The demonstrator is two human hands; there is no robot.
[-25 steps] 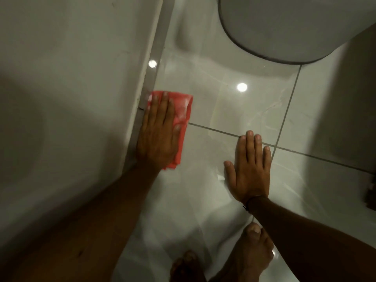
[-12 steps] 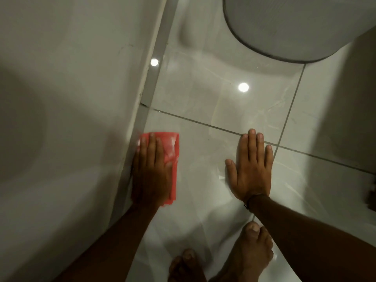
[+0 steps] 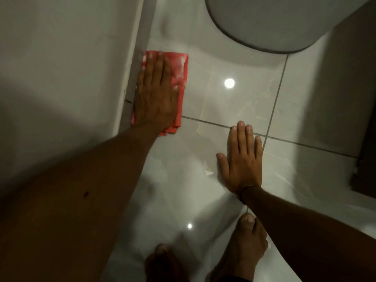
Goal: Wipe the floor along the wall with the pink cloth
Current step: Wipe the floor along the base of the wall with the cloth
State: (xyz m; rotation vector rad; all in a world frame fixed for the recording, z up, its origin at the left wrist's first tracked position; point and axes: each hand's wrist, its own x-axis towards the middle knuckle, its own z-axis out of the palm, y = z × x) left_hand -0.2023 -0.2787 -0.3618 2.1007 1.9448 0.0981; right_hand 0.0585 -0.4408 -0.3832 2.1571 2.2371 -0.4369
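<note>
The pink cloth (image 3: 180,68), folded flat with pale smears on it, lies on the glossy white tiled floor (image 3: 234,102) right against the grey skirting (image 3: 142,37) of the white wall (image 3: 67,64). My left hand (image 3: 156,92) presses flat on top of it, fingers together and pointing away from me, covering most of the cloth. My right hand (image 3: 242,161) rests palm down on the bare tile to the right, fingers extended, holding nothing.
A rounded white toilet base (image 3: 264,21) stands ahead at the top. A dark object (image 3: 364,139) sits at the right edge. My bare feet (image 3: 246,247) are on the floor at the bottom. Dark grout lines cross the tiles.
My left hand has pushed the cloth forward along the skirting, away from me and past the grout line, after pulling it back earlier. My right hand has stayed planted on the tile.
</note>
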